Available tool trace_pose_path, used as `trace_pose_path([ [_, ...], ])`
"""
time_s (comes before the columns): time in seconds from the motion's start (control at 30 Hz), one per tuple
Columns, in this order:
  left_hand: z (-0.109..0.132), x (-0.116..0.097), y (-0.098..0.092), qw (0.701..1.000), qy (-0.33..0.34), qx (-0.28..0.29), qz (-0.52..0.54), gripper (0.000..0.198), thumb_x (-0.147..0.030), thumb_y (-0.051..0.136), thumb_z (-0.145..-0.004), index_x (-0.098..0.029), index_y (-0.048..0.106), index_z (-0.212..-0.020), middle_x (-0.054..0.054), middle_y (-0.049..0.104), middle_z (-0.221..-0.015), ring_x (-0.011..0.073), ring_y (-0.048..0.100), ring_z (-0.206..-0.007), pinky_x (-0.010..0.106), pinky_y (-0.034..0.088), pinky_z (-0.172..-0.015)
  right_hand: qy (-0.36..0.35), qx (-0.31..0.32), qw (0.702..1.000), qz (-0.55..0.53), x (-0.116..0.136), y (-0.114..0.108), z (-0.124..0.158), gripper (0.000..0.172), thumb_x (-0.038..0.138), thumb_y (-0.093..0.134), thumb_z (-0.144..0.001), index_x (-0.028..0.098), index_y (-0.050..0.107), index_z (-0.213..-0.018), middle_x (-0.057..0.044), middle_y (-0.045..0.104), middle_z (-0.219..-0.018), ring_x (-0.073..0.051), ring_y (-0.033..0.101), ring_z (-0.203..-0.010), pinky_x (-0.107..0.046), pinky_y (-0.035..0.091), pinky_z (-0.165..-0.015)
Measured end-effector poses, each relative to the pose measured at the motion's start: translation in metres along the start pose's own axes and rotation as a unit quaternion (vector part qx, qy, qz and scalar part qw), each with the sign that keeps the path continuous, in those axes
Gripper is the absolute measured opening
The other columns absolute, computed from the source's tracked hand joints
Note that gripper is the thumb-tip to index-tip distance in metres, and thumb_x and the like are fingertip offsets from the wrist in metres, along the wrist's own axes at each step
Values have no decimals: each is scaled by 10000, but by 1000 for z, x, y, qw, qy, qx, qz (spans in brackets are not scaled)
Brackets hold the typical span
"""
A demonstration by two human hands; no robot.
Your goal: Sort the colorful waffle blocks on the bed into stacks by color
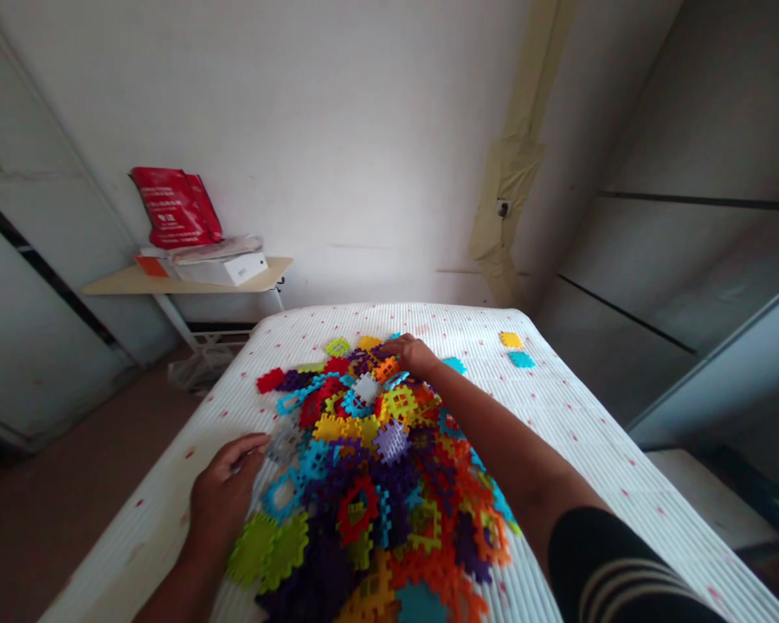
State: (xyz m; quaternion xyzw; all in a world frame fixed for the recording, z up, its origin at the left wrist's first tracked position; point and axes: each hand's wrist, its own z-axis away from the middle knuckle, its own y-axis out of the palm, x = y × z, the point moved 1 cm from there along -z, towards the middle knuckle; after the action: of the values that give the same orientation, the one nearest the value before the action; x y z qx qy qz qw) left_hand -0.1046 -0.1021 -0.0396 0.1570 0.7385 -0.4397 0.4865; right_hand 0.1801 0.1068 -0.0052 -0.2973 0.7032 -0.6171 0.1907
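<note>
A large heap of colourful interlocking plastic tiles lies on the white dotted bed cover. My right hand reaches over the far edge of the heap, its fingers touching tiles near an orange piece; what they grip, if anything, is hidden. My left hand rests at the left side of the heap, fingers curled beside translucent grey tiles. Whether it holds one is unclear. A yellow tile and a blue tile lie apart at the right.
Beyond the bed at the left, a small table bears a white box and a red bag. A wall with a taped cable and socket stands behind. Grey cabinets line the right.
</note>
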Motion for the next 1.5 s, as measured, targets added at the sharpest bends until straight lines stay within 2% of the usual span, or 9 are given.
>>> trace_pose_path([
  [0.3,-3,5,3,1000,15,17,-7,343,-459,549,-628,-212,692,-819,35,703,-881,219,639,-823,296,493,-776,29,44,999,7,3,5,-13,308,98,561,-754,254,685,-990,-4,679,-1057,-211,554,-1042,-262,430,-831],
  [0.53,-3,6,2,1000,4,16,-3,368,-461,557,-621,-202,688,-846,48,702,-919,235,633,-879,318,478,-840,80,-53,994,-54,5,-3,5,204,165,506,-822,180,625,-987,-68,661,-1012,-186,574,-995,-275,409,-867],
  [0.67,-2,4,3,1000,5,18,11,359,-462,556,-605,-202,681,-818,44,705,-898,236,634,-861,322,482,-837,161,-137,971,-114,-20,-21,45,282,235,370,-900,166,533,-1119,-66,662,-963,-165,611,-870,-277,453,-781],
  [0.83,-1,3,2,1000,-1,30,1,379,-464,546,-601,-200,681,-837,47,704,-924,243,631,-865,332,464,-868,266,-181,934,-158,-77,-47,130,384,289,285,-909,116,518,-1161,-65,661,-849,-160,620,-751,-278,494,-661],
  [1.0,-1,-2,1,998,-30,42,-39,401,-477,538,-593,-206,677,-853,39,704,-919,252,627,-844,351,452,-872,409,-151,892,-118,-118,-49,216,342,299,376,-863,117,631,-1000,-69,665,-744,-175,615,-647,-282,476,-593],
  [1.1,0,-6,-1,997,-38,38,-56,410,-491,521,-574,-215,672,-836,38,703,-908,256,623,-821,368,450,-869,484,-125,864,-55,-124,-39,241,287,269,448,-825,142,648,-987,-106,677,-880,-223,631,-783,-310,459,-670],
  [1.23,0,-7,-1,993,-61,53,-87,477,-550,482,-584,-232,663,-890,37,695,-962,260,620,-809,382,451,-860,522,-107,846,11,-116,-31,242,388,381,465,-848,171,576,-1155,-135,604,-1130,-261,596,-963,-330,437,-746],
  [1.37,-3,0,1,991,-71,48,-103,484,-574,471,-596,-253,656,-907,18,689,-971,257,616,-790,378,461,-827,506,-82,858,42,-104,-30,230,491,547,534,-780,199,582,-1123,-120,596,-1107,-276,540,-1031,-340,429,-766],
  [1.5,-5,5,1,991,-65,38,-108,477,-582,470,-589,-264,659,-891,5,690,-949,246,610,-740,368,471,-775,497,-64,863,60,-102,-27,223,402,462,538,-787,171,607,-1055,-131,595,-1079,-272,512,-1042,-347,420,-775],
])
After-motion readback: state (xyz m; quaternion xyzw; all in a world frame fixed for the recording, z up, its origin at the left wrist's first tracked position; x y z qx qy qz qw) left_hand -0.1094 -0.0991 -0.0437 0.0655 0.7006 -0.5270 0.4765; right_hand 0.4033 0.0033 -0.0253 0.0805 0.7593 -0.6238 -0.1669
